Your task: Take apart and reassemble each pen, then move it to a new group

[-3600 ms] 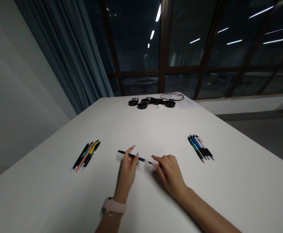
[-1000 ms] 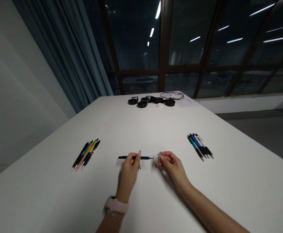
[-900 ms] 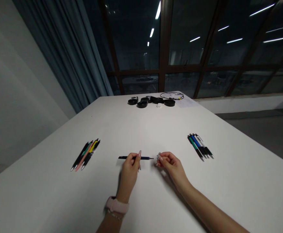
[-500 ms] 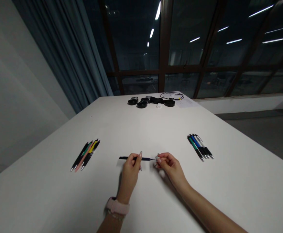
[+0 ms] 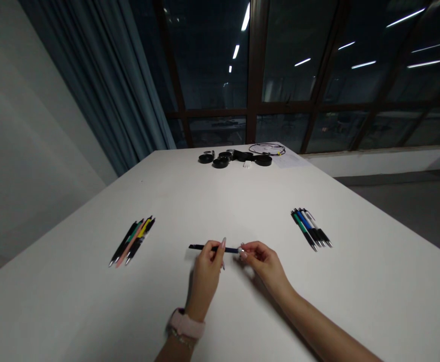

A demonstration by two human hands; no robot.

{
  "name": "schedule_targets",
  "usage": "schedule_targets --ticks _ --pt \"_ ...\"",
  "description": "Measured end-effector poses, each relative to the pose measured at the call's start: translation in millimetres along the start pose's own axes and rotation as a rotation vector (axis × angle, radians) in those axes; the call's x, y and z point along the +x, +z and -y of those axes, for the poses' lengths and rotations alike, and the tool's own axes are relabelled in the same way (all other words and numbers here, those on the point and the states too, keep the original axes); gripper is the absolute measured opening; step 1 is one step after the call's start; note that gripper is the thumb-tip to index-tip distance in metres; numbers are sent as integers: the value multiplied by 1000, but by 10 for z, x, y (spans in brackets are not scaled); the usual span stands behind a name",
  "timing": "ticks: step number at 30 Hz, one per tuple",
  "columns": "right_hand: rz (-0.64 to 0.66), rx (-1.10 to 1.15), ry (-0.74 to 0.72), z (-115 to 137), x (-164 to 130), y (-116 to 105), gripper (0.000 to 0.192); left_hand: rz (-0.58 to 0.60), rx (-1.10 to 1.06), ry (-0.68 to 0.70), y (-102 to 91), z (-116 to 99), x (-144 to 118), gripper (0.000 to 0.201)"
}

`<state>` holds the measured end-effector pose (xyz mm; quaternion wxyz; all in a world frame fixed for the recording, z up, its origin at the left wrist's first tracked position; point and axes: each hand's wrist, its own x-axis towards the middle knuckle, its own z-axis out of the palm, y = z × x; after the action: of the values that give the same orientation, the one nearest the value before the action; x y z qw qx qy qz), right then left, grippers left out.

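Narrowly pinched by my left hand (image 5: 206, 274) is a slim, dark, straight pen (image 5: 231, 250), apparently plastic, held nearly level over the flat white tabletop (image 5: 220, 206). My right hand (image 5: 268, 262) has thumb and finger closed on its right end, hiding it; from this remote view I cannot tell whether they hold a separate small part. Pushing off-line could twist the pen from the left pinch; slack right fingertips could drop any loose piece.

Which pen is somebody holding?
The dark pen in the left hand, with the right hand pinching one end. The others lie unheld, in the left bunch and right bunch.
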<state>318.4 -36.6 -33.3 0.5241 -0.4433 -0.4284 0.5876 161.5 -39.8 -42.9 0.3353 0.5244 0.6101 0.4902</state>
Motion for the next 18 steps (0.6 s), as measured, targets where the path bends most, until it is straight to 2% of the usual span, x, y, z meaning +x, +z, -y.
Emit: schedule_targets --ticks 11,18 --pt "20 -140 -30 -50 -31 3 51 -28 27 57 6 -50 -77 36" --pt "33 -141 17 -69 -28 4 57 -11 -9 57 14 -66 -120 30"
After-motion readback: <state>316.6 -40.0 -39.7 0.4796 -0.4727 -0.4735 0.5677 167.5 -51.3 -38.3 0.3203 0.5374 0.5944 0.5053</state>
